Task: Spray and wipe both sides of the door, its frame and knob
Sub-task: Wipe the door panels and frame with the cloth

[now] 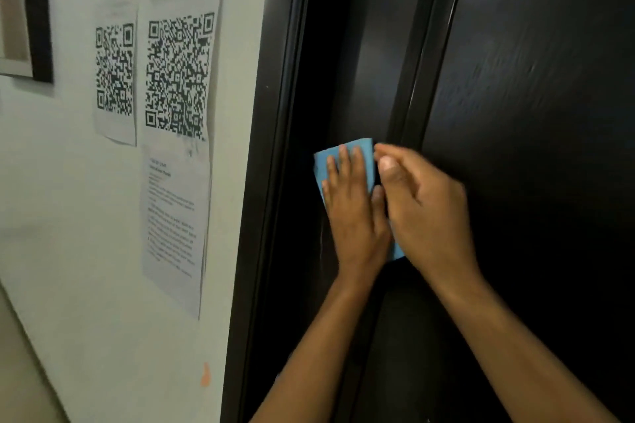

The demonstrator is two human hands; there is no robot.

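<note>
Both hands held a blue cloth against the dark frame.

Left hand (354, 213) lay flat, fingers (343, 165) straight, pressing the cloth (364, 156) onto the frame (343, 79); right hand (422, 206), fingers loosely curled, touched its right edge, though whether it pinched the cloth could not be told. Soft and light, the cloth likely bunches, so a flat palm suits. Right of the fingers stood the door (532, 79); left, papers (177, 79) on the wall.

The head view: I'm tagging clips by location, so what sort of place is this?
Probably an indoor hallway or entry of a home or rental. A dark door sits in a dark frame, QR-code sheets hang on the pale wall, and a picture frame hangs at the left.
</note>
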